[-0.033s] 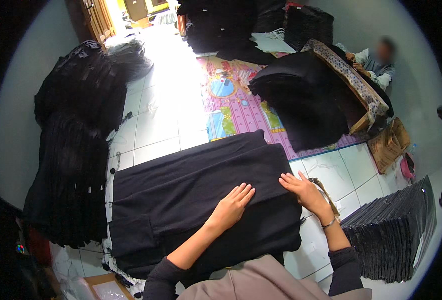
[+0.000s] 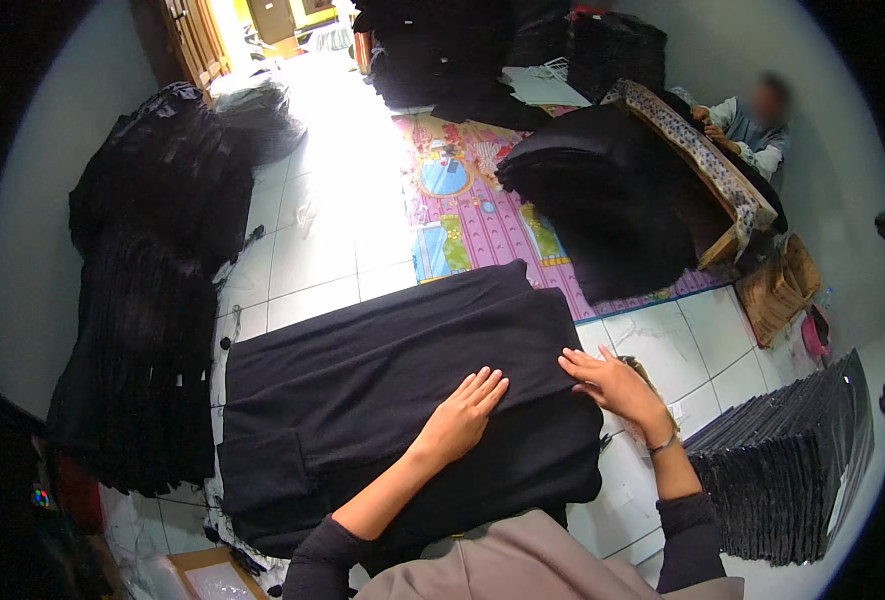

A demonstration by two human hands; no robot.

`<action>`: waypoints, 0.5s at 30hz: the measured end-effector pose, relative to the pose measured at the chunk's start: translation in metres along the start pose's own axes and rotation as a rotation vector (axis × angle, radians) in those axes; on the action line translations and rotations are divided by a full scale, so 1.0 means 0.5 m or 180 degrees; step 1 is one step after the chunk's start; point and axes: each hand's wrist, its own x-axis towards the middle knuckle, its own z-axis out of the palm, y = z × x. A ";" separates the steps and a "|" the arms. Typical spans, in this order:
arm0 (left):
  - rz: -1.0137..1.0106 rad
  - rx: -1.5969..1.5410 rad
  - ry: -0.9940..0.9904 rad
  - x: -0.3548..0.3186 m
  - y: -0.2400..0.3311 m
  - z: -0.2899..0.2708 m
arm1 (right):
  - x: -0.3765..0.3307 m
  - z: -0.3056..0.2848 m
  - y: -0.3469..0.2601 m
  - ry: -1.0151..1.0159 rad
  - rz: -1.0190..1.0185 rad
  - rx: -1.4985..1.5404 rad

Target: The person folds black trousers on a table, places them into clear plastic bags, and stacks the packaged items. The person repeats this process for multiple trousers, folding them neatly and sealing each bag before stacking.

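While fingers (image 2: 483,388) touch black cloth (image 2: 382,400), stacks (image 2: 762,475) flank it.

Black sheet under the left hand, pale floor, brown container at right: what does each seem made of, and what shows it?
Black sheet: probably cloth, matte, with soft folds. Pale floor: likely glazed tile, glossy, with glare and joint lines. Brown container: perhaps paper or cardboard, dull, stiff-looking.

The cloth (image 2: 382,350) is plain black. The floor mat (image 2: 490,240) is pink and purple, with bright cartoon pictures. The floor tiles (image 2: 307,255) are white. The sleeves (image 2: 690,535) are black.
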 end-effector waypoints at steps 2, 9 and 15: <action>0.0027 -0.0082 0.0050 -0.005 0.001 0.006 | 0.028 -0.012 -0.002 0.0208 -0.0088 0.0253; 0.0158 -0.0118 -0.0038 -0.008 0.005 0.001 | 0.303 0.033 0.062 0.1609 0.0320 0.0395; 0.0200 -0.0219 -0.0107 -0.008 0.009 -0.019 | 0.321 0.033 0.132 0.0589 0.1243 0.3571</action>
